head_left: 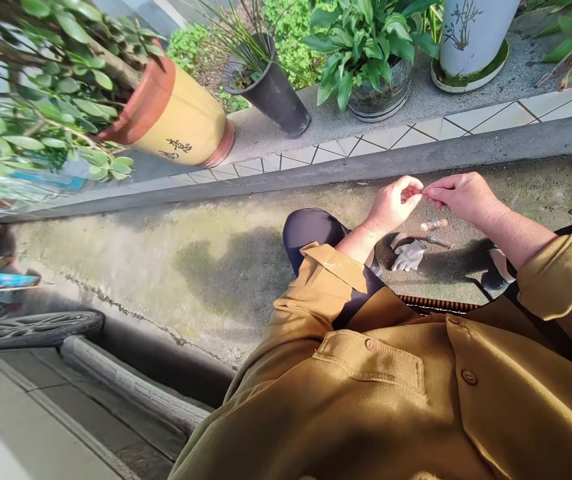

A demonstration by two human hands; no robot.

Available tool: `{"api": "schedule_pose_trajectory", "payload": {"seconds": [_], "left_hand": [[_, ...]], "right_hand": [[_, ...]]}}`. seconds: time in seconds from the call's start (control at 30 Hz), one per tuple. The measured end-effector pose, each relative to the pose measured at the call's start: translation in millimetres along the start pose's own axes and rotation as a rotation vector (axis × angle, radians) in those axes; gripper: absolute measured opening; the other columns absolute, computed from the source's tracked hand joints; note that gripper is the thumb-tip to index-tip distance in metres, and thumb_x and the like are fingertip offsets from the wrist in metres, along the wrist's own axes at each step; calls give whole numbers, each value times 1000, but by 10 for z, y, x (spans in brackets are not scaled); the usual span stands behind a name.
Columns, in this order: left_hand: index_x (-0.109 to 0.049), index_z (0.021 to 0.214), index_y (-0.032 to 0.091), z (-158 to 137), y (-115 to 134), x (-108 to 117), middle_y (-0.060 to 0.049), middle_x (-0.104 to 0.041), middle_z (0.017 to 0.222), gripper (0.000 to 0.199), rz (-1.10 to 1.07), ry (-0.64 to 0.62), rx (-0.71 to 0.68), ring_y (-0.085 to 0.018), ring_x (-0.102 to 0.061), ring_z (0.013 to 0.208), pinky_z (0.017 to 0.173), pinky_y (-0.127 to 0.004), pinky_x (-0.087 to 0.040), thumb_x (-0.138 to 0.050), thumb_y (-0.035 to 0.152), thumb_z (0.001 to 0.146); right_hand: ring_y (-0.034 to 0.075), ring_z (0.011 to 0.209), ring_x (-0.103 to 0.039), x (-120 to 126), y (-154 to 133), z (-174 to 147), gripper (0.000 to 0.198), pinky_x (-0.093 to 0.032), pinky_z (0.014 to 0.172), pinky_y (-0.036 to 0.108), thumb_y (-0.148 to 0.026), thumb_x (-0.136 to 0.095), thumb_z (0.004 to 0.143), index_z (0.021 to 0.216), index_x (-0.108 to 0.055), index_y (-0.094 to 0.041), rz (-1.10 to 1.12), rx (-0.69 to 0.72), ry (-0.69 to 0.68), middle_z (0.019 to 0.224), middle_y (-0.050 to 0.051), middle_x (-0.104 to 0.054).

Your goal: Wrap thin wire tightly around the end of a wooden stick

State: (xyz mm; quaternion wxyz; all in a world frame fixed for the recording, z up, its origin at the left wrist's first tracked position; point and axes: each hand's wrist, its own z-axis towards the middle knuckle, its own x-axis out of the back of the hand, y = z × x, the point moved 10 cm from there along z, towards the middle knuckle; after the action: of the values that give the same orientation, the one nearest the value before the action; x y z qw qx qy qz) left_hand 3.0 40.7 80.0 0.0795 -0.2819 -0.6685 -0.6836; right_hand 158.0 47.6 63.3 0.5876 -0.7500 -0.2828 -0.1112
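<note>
My left hand (394, 204) and my right hand (465, 195) meet at the fingertips above the ground, in front of my knees. Both are closed in a pinch, and whatever sits between the fingertips is too small to make out. On the concrete below lies a crumpled pale work glove (409, 256). Beside it rests a dark curved piece (402, 239) like a hose or pipe, with a metal band near its straight end. A short pinkish-brown tubular piece (434, 225) with a banded end lies just beyond, under my right hand.
A low tiled ledge (386, 139) runs across ahead, bearing a yellow pot (191, 123), a dark tapered pot (281, 100), a glass bowl (386, 93) and a white pot (473, 40), all with plants or saucers. A wheel (36, 327) shows at left.
</note>
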Motion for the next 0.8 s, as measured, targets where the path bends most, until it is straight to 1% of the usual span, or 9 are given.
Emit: {"api": "schedule_pose_trajectory", "payload": {"seconds": [0.07,0.2,0.27,0.37,0.47,0.57,0.63,0.7,0.8], "left_hand": [[-75,106,16,4,-30,-21,-6,-83,108,10,-19,7,23,-14,-77,98,93,-25,-62,-72,10,99],[-75,103,17,16,-53,-37,-4,-83,105,9,6,25,34,-14,-77,96,94,-26,-62,-72,9,99],[-75,101,17,20,-44,-31,-4,-82,101,9,46,31,29,-15,-76,93,92,-26,-61,-73,8,99],[-74,96,18,18,-7,-23,-3,-80,95,10,121,32,0,-15,-74,89,91,-27,-58,-74,8,99],[-75,100,19,10,7,-12,-3,-82,99,10,137,44,-8,-16,-75,91,91,-26,-57,-74,9,99],[-76,100,20,1,-26,11,-4,-83,99,9,165,75,41,-17,-75,89,88,-27,-55,-73,11,100],[-75,93,20,-4,-47,13,-4,-83,93,12,201,86,80,-18,-74,86,84,-27,-52,-73,13,101],[-72,84,21,-6,-57,10,-4,-80,87,17,224,98,104,-17,-70,81,80,-28,-49,-73,12,99],[-63,74,21,6,-73,0,0,-74,78,25,192,128,108,-14,-62,72,73,-28,-43,-75,9,93]], "right_hand": [[16,62,-58,-11,34,8,35,-47,63,31,-46,-77,90,99,-91,-16,72,-24,-5,69,5,-70],[17,63,-59,-55,32,19,40,-46,60,30,-55,-81,86,93,-89,-17,142,10,-17,69,6,-71],[17,63,-59,-65,52,24,39,-46,61,31,-56,-82,86,91,-88,-17,157,4,-14,69,6,-71],[15,61,-56,-64,94,37,37,-44,59,31,-54,-85,84,89,-86,-18,186,-17,-4,71,6,-72],[15,59,-54,-75,102,50,36,-43,57,31,-54,-87,84,87,-86,-19,245,-19,-4,70,6,-72],[16,61,-57,-64,105,40,29,-46,60,33,-47,-85,87,90,-87,-19,188,-52,29,74,7,-75],[18,64,-62,-37,79,20,22,-50,64,34,-40,-81,90,92,-88,-19,124,-61,72,78,7,-78],[19,68,-66,-20,19,-1,19,-54,70,34,-34,-78,91,92,-89,-19,69,-38,104,78,6,-78],[20,71,-69,-25,-63,-21,17,-56,75,34,-28,-75,91,90,-89,-19,2,3,114,73,5,-76]]}}
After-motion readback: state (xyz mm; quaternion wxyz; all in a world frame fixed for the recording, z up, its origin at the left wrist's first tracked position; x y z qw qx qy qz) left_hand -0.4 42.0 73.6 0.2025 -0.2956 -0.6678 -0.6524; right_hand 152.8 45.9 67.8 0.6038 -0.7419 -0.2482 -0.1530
